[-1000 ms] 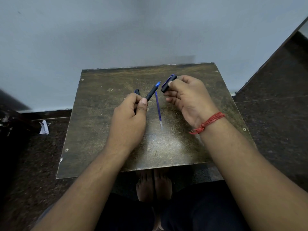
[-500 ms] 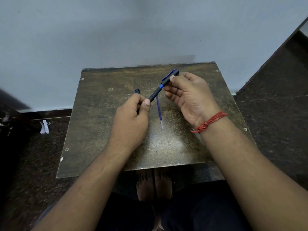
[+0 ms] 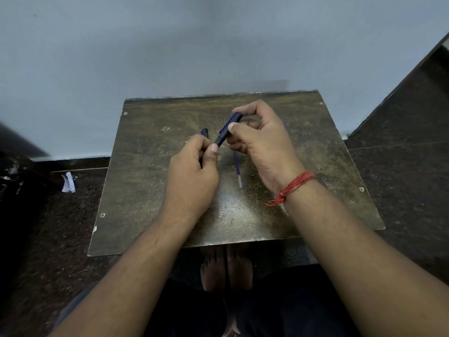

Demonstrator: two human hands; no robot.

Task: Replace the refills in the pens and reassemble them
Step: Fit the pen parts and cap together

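A: Scuffed brown board, that counter [image 3: 150, 190], and both hands are busy just above its middle. The left hand [image 3: 192, 176] is curled round a dark pen [image 3: 220, 142], thumb pressed near the top.

B: And the right hand [image 3: 262, 142] pinches the cap [image 3: 229, 126], thumb on its side, fingertips over the far end. The cap sits over the pen's upper end, the two in one slanted line.

A: A second dark pen [image 3: 204, 133] pokes up behind the left hand's knuckles, apparently in the same grip.

B: Flat on the counter, just under the right hand, lies a loose blue refill [image 3: 237, 170], its pale end pointing toward the near edge. There's a red thread [image 3: 291, 187] on the right wrist.
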